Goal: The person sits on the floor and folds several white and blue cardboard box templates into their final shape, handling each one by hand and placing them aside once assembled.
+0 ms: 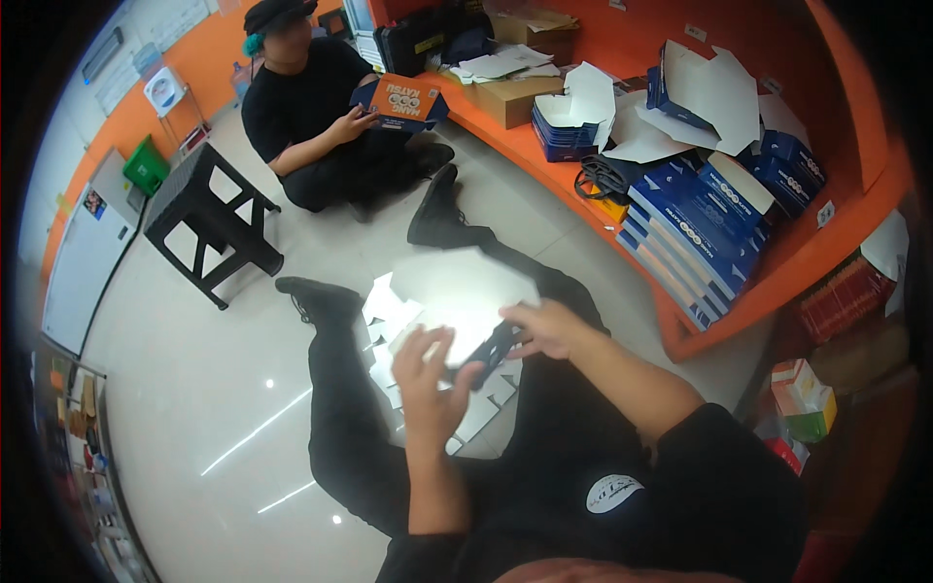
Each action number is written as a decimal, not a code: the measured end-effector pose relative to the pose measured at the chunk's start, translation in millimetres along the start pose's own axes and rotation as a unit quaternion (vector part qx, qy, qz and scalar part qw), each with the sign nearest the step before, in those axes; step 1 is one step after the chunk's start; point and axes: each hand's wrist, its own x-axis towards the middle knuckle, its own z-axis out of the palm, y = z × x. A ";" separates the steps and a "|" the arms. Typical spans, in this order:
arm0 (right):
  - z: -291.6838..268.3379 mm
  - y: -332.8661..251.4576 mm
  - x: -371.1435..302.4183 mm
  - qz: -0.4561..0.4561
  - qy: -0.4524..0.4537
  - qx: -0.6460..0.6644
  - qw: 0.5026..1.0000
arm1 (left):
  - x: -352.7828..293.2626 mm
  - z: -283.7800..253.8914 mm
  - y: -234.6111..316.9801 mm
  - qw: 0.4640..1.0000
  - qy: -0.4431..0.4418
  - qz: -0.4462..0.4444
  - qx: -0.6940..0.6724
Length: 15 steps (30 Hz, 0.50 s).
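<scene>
Over my lap is a partly folded cardboard box [466, 287], white inside, with a dark blue side [494, 356] facing me. My right hand [549, 330] grips its right edge, thumb and fingers closed on the board. Slightly blurred, my left hand [426, 379] is at the box's near left corner with its fingers apart; the thumb lies by the blue side. Beneath, between my legs, several flat white cardboard blanks [466, 423] with cut notches lie on the floor.
Across from me a seated person [306, 117] holds an orange and blue box [403, 102]. An orange shelf [680, 340] at right carries stacked blue boxes [695, 228], open white-lined boxes [583, 107] and a black cable [604, 178]. A black stool [209, 214] stands left.
</scene>
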 end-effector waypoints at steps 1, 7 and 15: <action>-8.1 -7.5 9.9 -0.001 -0.012 0.038 0.999 | -1.5 -9.3 -7.3 0.998 0.051 -0.026 -0.015; -64.0 -170.4 8.7 -0.448 -0.103 0.221 0.860 | -23.3 -12.6 -71.0 0.958 0.100 -0.264 -0.045; -1.1 -66.6 87.6 -0.201 -0.097 -0.012 0.975 | -108.1 52.6 -176.3 0.738 -0.242 -0.592 0.214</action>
